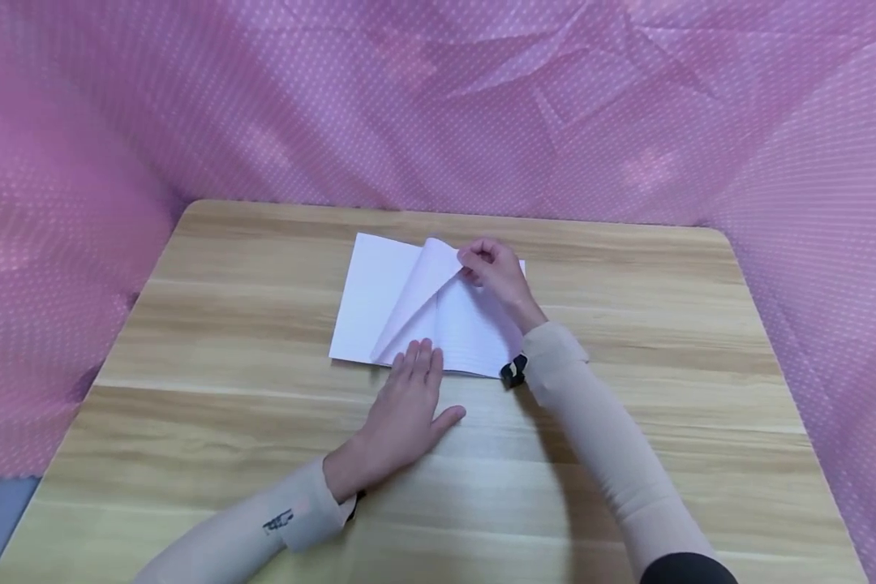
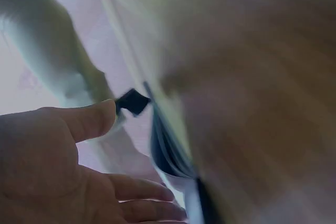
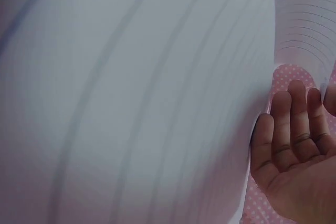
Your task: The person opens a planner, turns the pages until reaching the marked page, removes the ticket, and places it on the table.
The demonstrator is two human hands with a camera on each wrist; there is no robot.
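An open notebook point(image 1: 375, 280) with lined white pages lies on the wooden table. My right hand point(image 1: 498, 274) pinches the upper corner of one page point(image 1: 418, 294), which is lifted and folds diagonally across the middle. In the right wrist view, ruled paper point(image 3: 157, 103) fills most of the picture beside the right hand point(image 3: 296, 150). My left hand point(image 1: 409, 405) lies with straight fingers, its fingertips over the notebook's near edge and the thumb spread to the right. The left wrist view shows the left hand point(image 2: 79, 161) beside the notebook's layered page edges point(image 2: 170, 153).
The wooden table point(image 1: 226, 341) extends around the notebook on all sides. A pink dotted cloth point(image 1: 438, 105) hangs behind it and along both sides. A small black item point(image 1: 513, 371) sits at the right cuff, by the notebook's near right corner.
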